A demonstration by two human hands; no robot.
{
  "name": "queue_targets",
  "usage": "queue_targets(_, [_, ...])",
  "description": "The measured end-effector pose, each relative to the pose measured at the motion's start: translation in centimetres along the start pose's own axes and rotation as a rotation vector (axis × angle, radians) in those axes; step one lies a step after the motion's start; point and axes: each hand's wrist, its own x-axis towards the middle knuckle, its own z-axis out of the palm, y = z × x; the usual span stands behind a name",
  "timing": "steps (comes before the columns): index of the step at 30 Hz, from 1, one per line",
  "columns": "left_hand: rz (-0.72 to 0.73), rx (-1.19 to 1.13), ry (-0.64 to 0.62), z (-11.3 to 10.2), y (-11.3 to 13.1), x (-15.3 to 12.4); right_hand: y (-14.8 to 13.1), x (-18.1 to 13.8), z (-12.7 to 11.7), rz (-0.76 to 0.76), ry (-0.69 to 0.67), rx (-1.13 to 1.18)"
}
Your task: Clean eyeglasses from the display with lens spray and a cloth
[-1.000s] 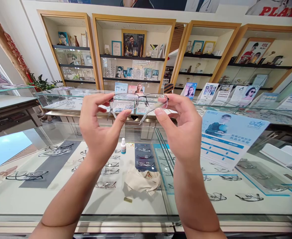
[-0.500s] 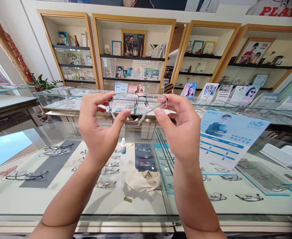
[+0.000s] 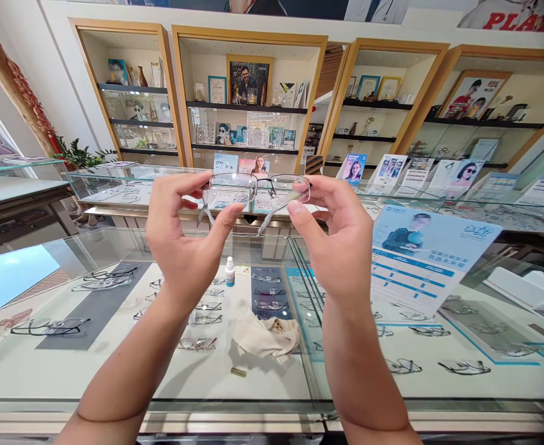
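Observation:
A pair of eyeglasses (image 3: 263, 180) with a thin dark top rim and clear lenses is held up in front of me, above the glass counter. My left hand (image 3: 183, 228) grips its left end, fingers behind the frame and thumb below. At the other end, my right hand (image 3: 334, 232) pinches the right side between thumb and fingers. The temples point back toward me, partly hidden by the fingers. Below, on the counter, lie a crumpled cream cloth (image 3: 265, 337), a small gold-coloured piece (image 3: 238, 372) and a white spray bottle (image 3: 230, 272) with a blue label.
Glass display counters (image 3: 198, 389) hold several rows of eyeglasses. A blue and white leaflet (image 3: 425, 266) stands to the right of my right hand. Behind runs another glass counter (image 3: 114, 191) with standing cards, and wooden display cabinets (image 3: 179, 93) line the wall.
Almost nothing differs. Both hands keep hold of the eyeglasses at nearly the same place, with at most a tiny shift.

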Motion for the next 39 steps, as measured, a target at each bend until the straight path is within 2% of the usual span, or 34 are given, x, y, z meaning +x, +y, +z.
queue_targets(18, [0.005, 0.023, 0.006, 0.0, 0.1, 0.0, 0.7, 0.0, 0.2, -0.026, -0.024, -0.001])
queue_targets(27, [-0.136, -0.051, -0.07, 0.4, -1.4, 0.1, -0.3, -0.5, 0.8, -0.134, 0.126, -0.111])
queue_targets(39, [-0.099, -0.042, -0.044, 0.9, -1.4, -0.1, -0.5, -0.6, 1.1, -0.15, 0.163, -0.112])
